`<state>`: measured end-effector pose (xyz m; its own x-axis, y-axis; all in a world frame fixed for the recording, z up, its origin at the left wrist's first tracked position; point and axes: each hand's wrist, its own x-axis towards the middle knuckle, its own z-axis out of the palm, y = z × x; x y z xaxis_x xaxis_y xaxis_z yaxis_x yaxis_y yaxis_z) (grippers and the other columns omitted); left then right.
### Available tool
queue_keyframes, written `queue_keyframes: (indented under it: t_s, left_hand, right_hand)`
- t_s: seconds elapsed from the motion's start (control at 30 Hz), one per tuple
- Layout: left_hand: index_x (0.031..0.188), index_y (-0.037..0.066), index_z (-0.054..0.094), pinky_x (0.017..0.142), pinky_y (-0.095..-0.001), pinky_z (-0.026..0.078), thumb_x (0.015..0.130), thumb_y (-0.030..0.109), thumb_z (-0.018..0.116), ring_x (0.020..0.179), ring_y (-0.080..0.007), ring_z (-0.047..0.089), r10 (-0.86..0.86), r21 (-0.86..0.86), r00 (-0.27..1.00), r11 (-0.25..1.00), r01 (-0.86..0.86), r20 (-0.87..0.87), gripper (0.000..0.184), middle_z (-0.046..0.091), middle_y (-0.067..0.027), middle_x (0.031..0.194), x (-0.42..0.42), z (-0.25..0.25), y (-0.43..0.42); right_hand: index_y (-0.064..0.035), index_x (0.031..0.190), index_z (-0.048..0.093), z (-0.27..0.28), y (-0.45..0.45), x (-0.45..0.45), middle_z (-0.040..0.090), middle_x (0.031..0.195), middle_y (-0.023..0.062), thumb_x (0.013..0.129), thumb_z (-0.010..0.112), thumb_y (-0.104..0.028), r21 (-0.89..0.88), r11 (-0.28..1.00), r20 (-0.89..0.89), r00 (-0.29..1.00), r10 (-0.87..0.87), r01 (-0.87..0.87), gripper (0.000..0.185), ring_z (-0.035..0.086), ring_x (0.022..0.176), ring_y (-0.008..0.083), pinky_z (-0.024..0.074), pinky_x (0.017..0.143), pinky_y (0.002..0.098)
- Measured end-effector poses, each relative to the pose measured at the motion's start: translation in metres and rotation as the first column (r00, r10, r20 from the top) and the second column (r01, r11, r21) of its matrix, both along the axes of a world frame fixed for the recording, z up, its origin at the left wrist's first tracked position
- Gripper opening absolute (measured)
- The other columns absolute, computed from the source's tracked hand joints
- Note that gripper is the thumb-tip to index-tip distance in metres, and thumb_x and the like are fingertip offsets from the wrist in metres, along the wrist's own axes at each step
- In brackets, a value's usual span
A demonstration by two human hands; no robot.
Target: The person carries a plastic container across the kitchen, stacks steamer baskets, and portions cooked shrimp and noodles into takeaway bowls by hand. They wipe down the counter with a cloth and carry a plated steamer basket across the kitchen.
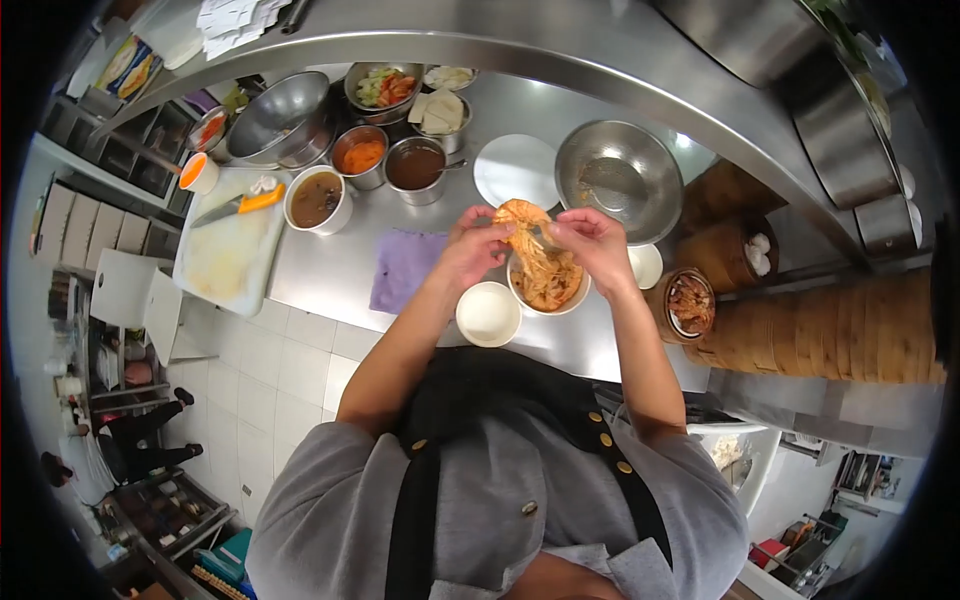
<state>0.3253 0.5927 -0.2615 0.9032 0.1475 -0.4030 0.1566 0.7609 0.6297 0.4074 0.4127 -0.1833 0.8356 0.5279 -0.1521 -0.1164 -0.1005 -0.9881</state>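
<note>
From here, the left hand (475, 246) and right hand (592, 240) pinch a prawn (527, 238); slack grip might drop it toward the seven-o'clock bowl (488, 316).

This was a kitchen of the commercial kind, as its fittings showed. A stainless-steel tabletop (325, 268) ran beneath the fingers (592, 222), and a long steel shelf (560, 48) arched beyond and above them. Beyond the fingers, to the left, stood metal pots of orange pieces (368, 181) and brown sauce (415, 197), with a bowl of chopped vegetables (385, 116) behind. Farther left of the fingers, a cutting board (225, 255) bore a knife (262, 196). Just beyond them, to the right, sat a wide steel bowl (655, 185). Well to their right, bamboo steamers (830, 335) were stacked in number. Pale floor tiles (280, 385) showed to their left, where another person (140, 430) was well apart.
</note>
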Motion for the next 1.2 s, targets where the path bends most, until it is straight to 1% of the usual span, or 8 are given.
queue_keyframes:
  t_s: [0.27,0.4,0.53,0.67,0.9,0.97,1.1,1.2]
  left_hand:
    - [0.101,0.011,0.043,0.048,-0.0278,0.038,0.070,0.010,0.076,0.069,-0.0169,0.060,-0.008,0.452,1.000,0.892,0.019,-0.027,0.046,0.061,-0.0091,0.087,0.065,0.040,-0.004]
    - [0.103,0.003,0.046,0.061,-0.0338,0.049,0.063,0.016,0.080,0.076,-0.0231,0.062,0.020,0.836,0.998,0.548,0.034,-0.054,0.054,0.060,-0.0152,0.090,0.152,0.020,-0.050]
    - [0.105,0.001,0.050,0.074,-0.0369,0.049,0.065,0.016,0.078,0.091,-0.0274,0.058,0.057,0.941,0.941,0.024,-0.336,0.334,0.051,0.056,-0.0163,0.102,0.151,0.020,-0.050]
    - [0.106,0.005,0.054,0.074,-0.0355,0.048,0.069,0.003,0.071,0.089,-0.0283,0.056,0.070,0.871,0.868,-0.034,-0.491,0.492,0.041,0.053,-0.0150,0.105,0.039,0.013,0.013]
    - [0.105,0.003,0.052,0.085,-0.0449,0.042,0.072,0.000,0.057,0.099,-0.0384,0.049,0.160,0.954,0.977,-0.286,-0.093,0.143,0.034,0.048,-0.0189,0.111,-0.117,-0.092,0.065]
    - [0.105,0.001,0.051,0.089,-0.0456,0.040,0.073,0.001,0.056,0.103,-0.0397,0.048,0.085,0.947,0.992,-0.317,-0.060,0.091,0.033,0.048,-0.0198,0.113,-0.128,-0.101,0.055]
    - [0.114,-0.002,0.045,0.092,-0.0471,0.038,0.075,0.008,0.057,0.110,-0.0389,0.046,0.110,0.959,0.986,-0.269,-0.089,0.123,0.043,0.045,-0.0223,0.121,-0.150,-0.116,0.076]
    - [0.124,0.004,0.043,0.090,-0.0546,0.036,0.069,0.028,0.065,0.126,-0.0378,0.034,0.212,0.919,0.977,-0.387,0.071,0.014,0.064,0.036,-0.0191,0.134,-0.171,-0.125,0.104]
  right_hand:
    - [-0.0013,0.096,0.064,-0.022,-0.054,0.070,0.064,0.082,0.0020,0.077,0.072,-0.009,0.035,0.907,0.267,0.871,-0.413,0.420,0.022,0.055,0.069,0.0066,0.0434,0.061,0.0203]
    - [-0.0018,0.095,0.065,-0.028,-0.066,0.075,0.063,0.084,0.0030,0.078,0.071,-0.011,0.095,0.853,0.239,0.820,-0.520,0.513,0.020,0.054,0.071,0.0065,0.0425,0.064,0.0209]
    - [0.0003,0.092,0.064,-0.038,-0.099,0.063,0.064,0.087,0.0067,0.079,0.070,-0.014,-0.008,0.865,0.305,0.825,-0.475,0.502,0.021,0.056,0.076,0.0102,0.0433,0.067,0.0216]
    - [0.0003,0.097,0.065,-0.029,-0.108,0.021,0.065,0.096,0.0091,0.077,0.071,-0.010,-0.076,0.903,0.387,0.847,-0.364,0.423,0.023,0.056,0.082,0.0136,0.0448,0.072,0.0229]
    - [-0.0067,0.116,0.059,-0.026,0.060,-0.076,0.060,0.112,0.0136,0.068,0.068,0.003,-0.217,0.924,0.424,0.822,0.380,-0.315,0.049,0.061,0.092,0.0237,0.0489,0.082,0.0341]
    - [-0.0028,0.107,0.061,-0.067,0.121,-0.084,0.061,0.108,0.0159,0.068,0.064,0.000,-0.282,0.922,0.721,0.575,0.386,-0.265,0.040,0.060,0.096,0.0309,0.0487,0.083,0.0378]
    - [-0.0004,0.096,0.061,-0.168,0.209,-0.102,0.060,0.107,0.0207,0.060,0.066,-0.006,-0.778,0.588,0.413,0.526,0.743,-0.220,0.037,0.055,0.102,0.0343,0.0443,0.090,0.0407]
    - [-0.0058,0.104,0.062,-0.153,0.221,-0.113,0.059,0.109,0.0203,0.060,0.064,-0.004,-0.754,0.607,0.476,0.426,0.769,-0.251,0.045,0.052,0.107,0.0337,0.0430,0.093,0.0401]
